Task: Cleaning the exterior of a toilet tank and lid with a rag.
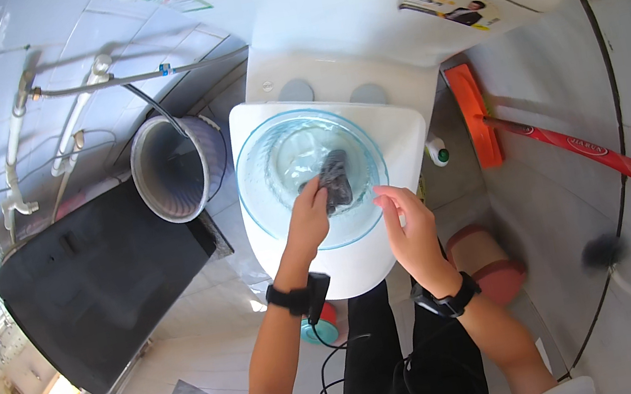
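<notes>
A clear, blue-rimmed basin (pixel 258 207) with water in it sits on the closed white toilet lid (pixel 396 128). In the basin is a wet, dark grey cloth (pixel 336 181), bunched up and shaped somewhat like a sock. My left hand (pixel 309 219) reaches over the near rim and grips the cloth's left side, its fingertips partly hidden. At the basin's right rim is my right hand (pixel 409 223), with bent fingers apart and nothing visible between them. Each wrist wears a black strapped device.
Left of the toilet stand a ribbed bucket (pixel 205 161) with a hose in it and a large black panel-like object (pixel 102 281). At right are an orange-headed tool (pixel 472 119) with a red pole, a small white bottle (pixel 437 151) and a red-lidded bin (pixel 494 275). Black cables hang by my legs.
</notes>
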Motion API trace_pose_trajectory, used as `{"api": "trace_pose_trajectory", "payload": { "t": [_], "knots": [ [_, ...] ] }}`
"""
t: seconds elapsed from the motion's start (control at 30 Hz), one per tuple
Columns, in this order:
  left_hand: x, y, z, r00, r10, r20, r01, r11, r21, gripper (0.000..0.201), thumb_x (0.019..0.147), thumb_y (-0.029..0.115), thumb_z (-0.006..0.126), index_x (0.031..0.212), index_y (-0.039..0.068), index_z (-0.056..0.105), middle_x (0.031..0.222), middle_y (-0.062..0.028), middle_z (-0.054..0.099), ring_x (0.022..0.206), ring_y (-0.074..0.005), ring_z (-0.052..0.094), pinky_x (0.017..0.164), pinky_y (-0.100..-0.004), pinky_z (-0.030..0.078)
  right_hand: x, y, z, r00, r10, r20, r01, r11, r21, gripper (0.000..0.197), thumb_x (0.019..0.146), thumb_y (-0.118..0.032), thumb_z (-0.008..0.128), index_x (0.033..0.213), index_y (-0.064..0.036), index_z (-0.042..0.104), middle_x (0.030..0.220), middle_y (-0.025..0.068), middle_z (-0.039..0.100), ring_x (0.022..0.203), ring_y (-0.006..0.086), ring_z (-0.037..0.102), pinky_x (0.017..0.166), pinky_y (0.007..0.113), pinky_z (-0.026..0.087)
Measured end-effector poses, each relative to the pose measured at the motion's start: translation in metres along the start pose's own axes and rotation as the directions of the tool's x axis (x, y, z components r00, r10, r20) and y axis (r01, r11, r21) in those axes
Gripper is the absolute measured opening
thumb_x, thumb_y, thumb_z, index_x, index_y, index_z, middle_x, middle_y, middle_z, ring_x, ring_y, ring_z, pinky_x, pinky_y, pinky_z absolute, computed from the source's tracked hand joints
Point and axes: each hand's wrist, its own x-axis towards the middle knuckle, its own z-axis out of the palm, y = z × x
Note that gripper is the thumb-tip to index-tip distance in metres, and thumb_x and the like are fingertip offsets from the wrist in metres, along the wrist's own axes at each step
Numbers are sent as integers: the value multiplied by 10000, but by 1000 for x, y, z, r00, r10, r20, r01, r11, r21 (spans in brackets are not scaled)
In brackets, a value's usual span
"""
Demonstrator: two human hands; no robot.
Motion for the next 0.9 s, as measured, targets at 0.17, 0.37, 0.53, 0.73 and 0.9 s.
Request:
{"api": "trace_pose_trajectory", "payload": {
  "t": [0.17,0.37,0.53,0.73,0.9],
  "knots": [
    [-55,62,23,973,177,-150,-172,984,41,323,898,65,430,1188,-71,473,1093,-192,580,1027,-255,554,889,-296,400,8,0,-8,1000,4,9,-5,985,174,256,908,-121,484,1142,-28,530,1145,131,491,1057,237,490,821,290,428],
    [-73,108,73,799,580,159,-599,739,308,476,797,-32,557,1259,-23,440,1311,-231,418,1213,-334,424,967,-328,354,35,-4,-14,961,126,244,-268,228,936,494,953,-386,285,1344,-87,320,1315,123,422,1205,226,407,1009,445,315],
    [-89,99,73,775,630,-48,-602,760,243,371,791,-54,499,1160,-24,522,1304,-202,426,1158,-288,477,900,-331,428,89,9,-76,971,179,-156,132,139,981,493,906,-417,337,1319,-152,381,1314,65,440,1232,260,395,1001,552,271],
    [-88,10,19,766,250,-593,-269,961,57,315,898,151,382,1144,1,511,1195,-132,496,1041,-221,519,812,-320,445,184,20,-143,901,121,-417,359,331,873,439,957,-270,316,1342,-60,332,1299,71,438,1169,203,429,1037,324,265],
    [-66,-106,-22,558,-294,-776,119,954,-275,358,907,216,361,1194,27,463,1196,-121,488,1090,-245,481,867,-359,407,225,14,-139,969,-14,-247,161,797,582,492,961,-258,306,1372,7,247,1407,153,293,1285,231,293,1057,302,215]
  ]
}}
